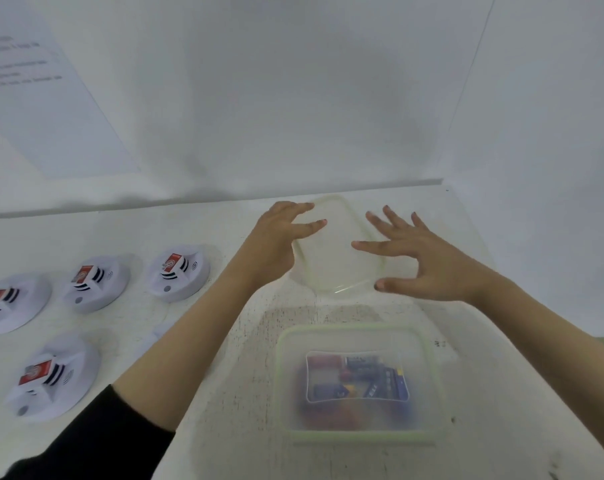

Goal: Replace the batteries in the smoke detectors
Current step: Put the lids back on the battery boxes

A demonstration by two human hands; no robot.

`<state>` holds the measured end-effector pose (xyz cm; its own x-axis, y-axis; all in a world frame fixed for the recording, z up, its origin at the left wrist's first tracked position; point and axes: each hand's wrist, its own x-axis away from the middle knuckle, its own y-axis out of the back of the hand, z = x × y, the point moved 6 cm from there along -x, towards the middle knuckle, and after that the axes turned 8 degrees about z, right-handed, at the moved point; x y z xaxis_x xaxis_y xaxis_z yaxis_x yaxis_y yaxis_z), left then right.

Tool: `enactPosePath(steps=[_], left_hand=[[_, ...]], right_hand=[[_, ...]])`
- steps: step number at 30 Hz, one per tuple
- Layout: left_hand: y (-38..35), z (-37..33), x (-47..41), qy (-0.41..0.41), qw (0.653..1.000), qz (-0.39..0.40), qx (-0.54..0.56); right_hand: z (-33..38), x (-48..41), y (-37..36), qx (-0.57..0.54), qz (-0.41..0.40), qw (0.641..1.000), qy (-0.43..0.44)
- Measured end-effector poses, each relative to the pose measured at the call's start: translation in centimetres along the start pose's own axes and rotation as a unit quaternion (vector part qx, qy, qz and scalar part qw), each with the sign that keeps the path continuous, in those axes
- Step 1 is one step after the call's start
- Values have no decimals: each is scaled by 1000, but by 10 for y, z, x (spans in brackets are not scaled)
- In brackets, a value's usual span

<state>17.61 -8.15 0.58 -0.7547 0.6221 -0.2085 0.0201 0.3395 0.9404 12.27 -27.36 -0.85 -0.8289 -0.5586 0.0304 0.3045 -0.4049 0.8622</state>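
Clear plastic with a greenish rim: a lid [338, 258] lying on the far part of the white table [189, 237], close to the pale wall [293, 98]. Flanked by both hands. Left hand [276, 237] at its left edge, fingers straight and spread, tips over the rim, gripping nothing. Right hand [421, 261] at its right edge, fingers fanned wide, thumb by the near right corner, likewise holding nothing. Hard to tell whether any fingertip actually touches the lid.

Nearer the body, a box [283, 375] of the same clear plastic, apart from the lid and short of both hands. Inside it, batteries [362, 379], blue and red, blurred through the plastic.

Off to the left, four round white smoke detectors, each with a red-labelled block in the middle: three in a row [179, 273] [97, 284] [11, 303], the fourth [52, 375] nearer. All well apart from the right hand; rightmost of the row just beside the left forearm. Left forearm, bare below a black sleeve [103, 438], stretched across the table between detectors and box.

On the wall at far left, a printed sheet of paper [51, 98], text too blurred to read.
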Motion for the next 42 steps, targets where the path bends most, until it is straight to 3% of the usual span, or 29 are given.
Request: enactPosePath(steps=[4, 7, 11, 15, 18, 20, 24, 27, 29, 31, 37, 40, 42], left_hand=[[-4, -15, 3, 46, 985, 54, 160], [-26, -27, 12, 30, 982, 164, 86], [-34, -27, 16, 5, 992, 102, 68], [-32, -29, 16, -3, 991, 108, 78], [-27, -23, 15, 3, 983, 173, 63], [-21, -20, 15, 7, 976, 218, 5], [1, -22, 12, 13, 989, 136, -58], [-1, -20, 11, 34, 990, 139, 9], [-10, -22, 13, 49, 986, 145, 58], [-20, -23, 16, 48, 989, 134, 32], [-33, -23, 22, 15, 1000, 21, -8], [-30, -23, 21, 18, 999, 30, 24], [-26, -16, 17, 24, 995, 69, 70]], right_hand=[[4, -7, -8, 31, -32, 999, 19], [5, -7, -15, 33, -96, 994, 42], [12, -6, -21, 108, -194, 971, 88], [11, -6, -19, 92, -190, 973, 89], [3, -3, -10, -13, -177, 982, 55], [-5, -4, -5, 6, -166, 986, 26], [-18, -11, -1, 97, -90, 991, -27], [-17, -11, -3, 91, -60, 994, -23], [-16, -11, -4, 106, -86, 990, -28], [-14, -11, -4, 155, -131, 979, -30], [-4, -13, -7, 254, -205, 945, -6], [-4, -14, -4, 226, -182, 957, -8], [-4, -11, 3, 142, -168, 976, -6]])
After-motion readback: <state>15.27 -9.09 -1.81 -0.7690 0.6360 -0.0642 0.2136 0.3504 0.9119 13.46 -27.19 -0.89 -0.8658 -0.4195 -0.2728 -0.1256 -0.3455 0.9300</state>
